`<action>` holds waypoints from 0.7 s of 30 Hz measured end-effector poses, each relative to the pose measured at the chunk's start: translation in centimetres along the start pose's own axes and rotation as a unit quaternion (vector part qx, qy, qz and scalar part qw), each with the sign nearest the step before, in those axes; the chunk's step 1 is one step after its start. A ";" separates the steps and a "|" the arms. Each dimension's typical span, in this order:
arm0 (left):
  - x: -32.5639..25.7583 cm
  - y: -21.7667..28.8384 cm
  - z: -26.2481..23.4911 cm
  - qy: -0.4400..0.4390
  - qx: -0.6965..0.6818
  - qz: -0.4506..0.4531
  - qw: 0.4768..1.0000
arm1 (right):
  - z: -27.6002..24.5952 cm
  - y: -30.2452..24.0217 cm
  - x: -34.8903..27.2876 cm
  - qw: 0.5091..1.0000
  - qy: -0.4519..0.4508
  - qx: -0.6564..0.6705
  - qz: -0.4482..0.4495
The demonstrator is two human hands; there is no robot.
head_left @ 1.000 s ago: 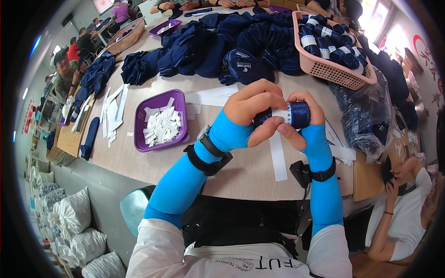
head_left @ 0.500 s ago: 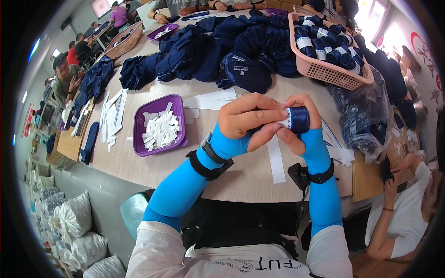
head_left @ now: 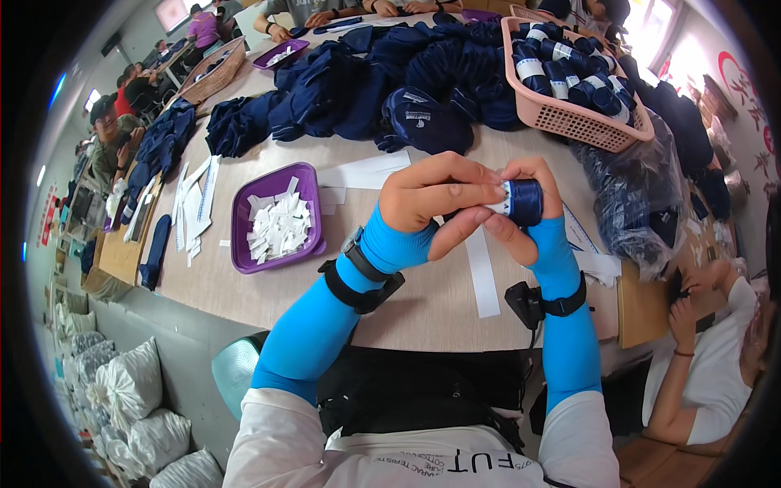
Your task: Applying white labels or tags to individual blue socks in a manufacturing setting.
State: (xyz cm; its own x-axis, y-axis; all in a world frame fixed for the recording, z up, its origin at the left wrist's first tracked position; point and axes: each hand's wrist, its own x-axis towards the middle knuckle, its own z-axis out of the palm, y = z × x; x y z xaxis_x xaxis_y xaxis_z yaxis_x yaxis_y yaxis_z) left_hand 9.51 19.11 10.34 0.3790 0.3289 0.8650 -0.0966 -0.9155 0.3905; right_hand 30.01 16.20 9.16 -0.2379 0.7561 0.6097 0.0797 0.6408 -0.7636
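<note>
In front of me, above the table, both hands are closed on a tight roll of navy cloth (head_left: 527, 203) with a white printed paper band (head_left: 504, 203) around it. My left hand (head_left: 439, 199) presses the band with its fingers, its thumb underneath. My right hand (head_left: 543, 183) cups the roll's right end from behind, the thumb below it. Beneath lies a long white paper strip (head_left: 482, 281). To the left, a purple basket (head_left: 237, 232) holds many small white paper pieces (head_left: 279, 228).
A heap of navy cloth pouches (head_left: 342, 102) spreads across the far side. At the far right stands a pink basket (head_left: 561, 122) of banded rolls, beside a clear plastic bag (head_left: 643, 191). White strips (head_left: 194, 207) lie left. Co-workers sit opposite and at right (head_left: 695, 350).
Both hands keep their hold on the banded roll, the left fingers shifting only slightly on the band. The whole view has tilted a little.
</note>
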 end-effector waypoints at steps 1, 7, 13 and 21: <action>0.0 0.0 0.0 0.000 0.002 0.005 1.000 | 0.0 0.0 0.0 1.000 0.003 0.002 -0.005; 0.7 0.5 -0.8 -0.023 0.019 -0.017 0.999 | 0.2 -0.2 0.1 1.000 -0.003 -0.007 0.023; 0.5 0.4 -0.9 0.020 0.074 -0.088 0.993 | 0.4 0.2 0.2 0.995 -0.042 -0.076 0.040; 0.7 -0.1 -0.9 0.005 0.090 -0.067 0.994 | 0.5 0.6 0.2 0.994 -0.034 -0.101 0.032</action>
State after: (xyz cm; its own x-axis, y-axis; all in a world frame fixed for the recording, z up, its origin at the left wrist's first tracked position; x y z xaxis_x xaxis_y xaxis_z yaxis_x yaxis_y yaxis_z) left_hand 8.95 19.67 11.17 0.3678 0.4529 0.8121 0.1206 -0.8892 0.4413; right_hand 29.54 16.70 8.72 -0.2904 0.7894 0.5408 0.2872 0.6110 -0.7377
